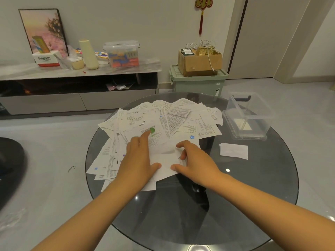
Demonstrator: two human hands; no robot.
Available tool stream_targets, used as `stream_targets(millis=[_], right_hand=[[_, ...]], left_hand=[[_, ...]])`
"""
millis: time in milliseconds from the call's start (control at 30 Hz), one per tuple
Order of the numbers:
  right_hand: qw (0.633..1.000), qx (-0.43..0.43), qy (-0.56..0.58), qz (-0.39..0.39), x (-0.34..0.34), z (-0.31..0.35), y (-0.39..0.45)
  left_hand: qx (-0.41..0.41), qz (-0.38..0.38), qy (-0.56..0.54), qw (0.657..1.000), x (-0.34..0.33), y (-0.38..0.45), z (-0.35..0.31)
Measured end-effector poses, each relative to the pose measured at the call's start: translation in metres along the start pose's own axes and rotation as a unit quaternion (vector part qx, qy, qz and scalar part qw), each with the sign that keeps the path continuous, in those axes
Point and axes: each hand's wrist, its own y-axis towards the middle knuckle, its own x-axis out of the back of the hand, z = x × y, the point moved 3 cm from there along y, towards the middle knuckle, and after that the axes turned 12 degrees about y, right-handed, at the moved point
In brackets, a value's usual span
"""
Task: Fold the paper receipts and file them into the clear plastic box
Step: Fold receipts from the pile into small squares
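A heap of white paper receipts [163, 120] covers the far half of a round dark glass table [253, 187]. On its near edge lies one receipt with a green mark [163, 154]. My left hand [139, 160] rests flat on this sheet, index finger stretched toward the green mark. My right hand [194, 160] touches the same sheet from the right, fingers bent at its edge. The clear plastic box [248, 116] stands open at the table's right, with a folded paper inside. A folded white slip [233, 150] lies in front of the box.
A green storage bin [197, 82] with a cardboard box [199, 63] on top stands behind the table. A low cabinet [78, 87] with a lidded plastic tub, bottle and tissue box runs along the left wall. A dark chair edge [10, 165] shows at left.
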Motion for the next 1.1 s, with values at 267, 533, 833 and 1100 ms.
stream_targets(millis=[267,533,833,1100], right_hand=[[0.979,0.159,-0.116,0.055,0.001,0.005,-0.005],[0.966,0.183,-0.144,0.110,0.013,0.003,-0.010],[0.990,0.118,-0.054,0.060,0.015,0.001,-0.011],[0.993,0.086,-0.082,0.027,0.008,-0.004,-0.006]], left_hand=[[-0.123,0.065,0.058,0.989,-0.002,-0.003,0.001],[-0.185,0.132,0.096,0.969,0.000,-0.013,-0.004],[-0.130,0.131,-0.031,0.982,0.001,-0.012,-0.015],[-0.109,0.100,0.001,0.989,-0.008,-0.007,-0.011]])
